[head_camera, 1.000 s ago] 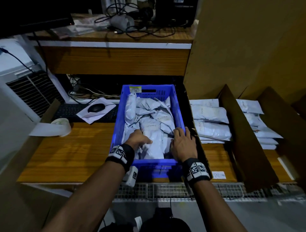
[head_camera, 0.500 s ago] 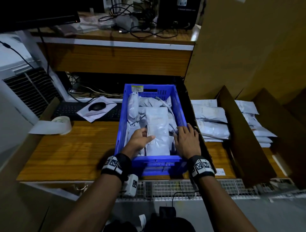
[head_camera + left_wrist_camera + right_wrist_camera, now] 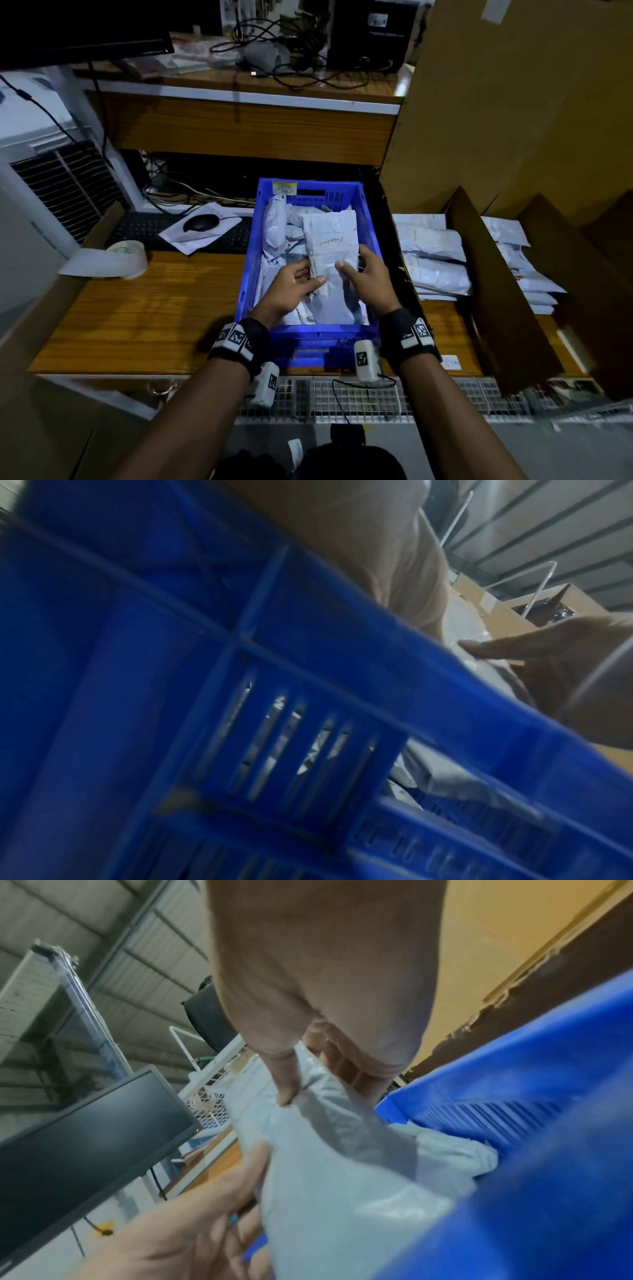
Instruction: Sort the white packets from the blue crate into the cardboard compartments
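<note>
Crate (image 3: 251, 260) sits on the desk (image 3: 144, 308), at centre. Packets (image 3: 277, 229) lie piled inside it. Both hands, left hand (image 3: 291, 291) and right hand (image 3: 368, 277), hold one packet (image 3: 330, 246) above the pile. Right of the crate stand cardboard compartments (image 3: 493, 274), each holding stacked packets. Left of the crate lies a tape roll (image 3: 128, 258); behind it, a keyboard (image 3: 147, 228) and a mouse (image 3: 200, 222).

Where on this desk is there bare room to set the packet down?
Bare wood lies left of the blue crate, between it and the tape roll. A narrower strip lies between the crate and the cardboard divider, in front of the stacked packets. The crate and compartments are crowded.
</note>
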Tool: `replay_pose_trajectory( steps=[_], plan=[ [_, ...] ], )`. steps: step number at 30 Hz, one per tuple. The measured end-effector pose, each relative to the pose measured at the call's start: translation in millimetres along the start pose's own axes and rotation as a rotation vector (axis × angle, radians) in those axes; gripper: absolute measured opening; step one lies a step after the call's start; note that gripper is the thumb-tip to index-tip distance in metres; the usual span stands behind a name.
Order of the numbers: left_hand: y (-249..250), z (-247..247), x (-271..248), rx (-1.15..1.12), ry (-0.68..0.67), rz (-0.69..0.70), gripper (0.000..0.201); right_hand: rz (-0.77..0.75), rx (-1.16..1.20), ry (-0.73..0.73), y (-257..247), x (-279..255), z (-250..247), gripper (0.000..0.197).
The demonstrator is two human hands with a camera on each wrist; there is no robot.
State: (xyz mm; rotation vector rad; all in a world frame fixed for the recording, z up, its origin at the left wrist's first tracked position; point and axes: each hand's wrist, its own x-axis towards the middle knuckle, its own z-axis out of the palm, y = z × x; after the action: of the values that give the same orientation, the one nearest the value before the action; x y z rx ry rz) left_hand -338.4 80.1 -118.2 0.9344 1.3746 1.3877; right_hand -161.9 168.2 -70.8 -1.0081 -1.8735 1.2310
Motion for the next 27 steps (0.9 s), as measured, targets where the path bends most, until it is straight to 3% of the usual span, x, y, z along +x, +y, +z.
replay_pose_trajectory(
  steps=[4, 14, 16, 22, 27],
  plan=[
    [4.7, 0.7, -4.0, -0.041, 0.010, 0.036, 0.043, 0.005, 0.192, -0.037, -9.8, -1.2, -5.1, 0.029],
    [16.1, 6.2, -11.7, 0.004, 0.021, 0.089, 0.029, 0.026, 0.292, -0.047, -13.9, -2.7, -17.7, 0.031],
    [23.3, 4.3, -10.8, 0.091, 0.025, 0.069, 0.031, 0.030, 0.334, -0.037, -16.7, -5.0, -25.1, 0.033],
    [73.7, -13.0, 14.2, 0.535, -0.043, 0.006, 0.011, 0.078, 0.392, 0.017, -12.5, -0.2, -43.9, 0.032],
    [93.3, -20.8, 54.0, 0.802, 0.023, -0.036, 0.004, 0.111, 0.439, 0.045, -9.0, 6.2, -56.5, 0.033]
  ],
)
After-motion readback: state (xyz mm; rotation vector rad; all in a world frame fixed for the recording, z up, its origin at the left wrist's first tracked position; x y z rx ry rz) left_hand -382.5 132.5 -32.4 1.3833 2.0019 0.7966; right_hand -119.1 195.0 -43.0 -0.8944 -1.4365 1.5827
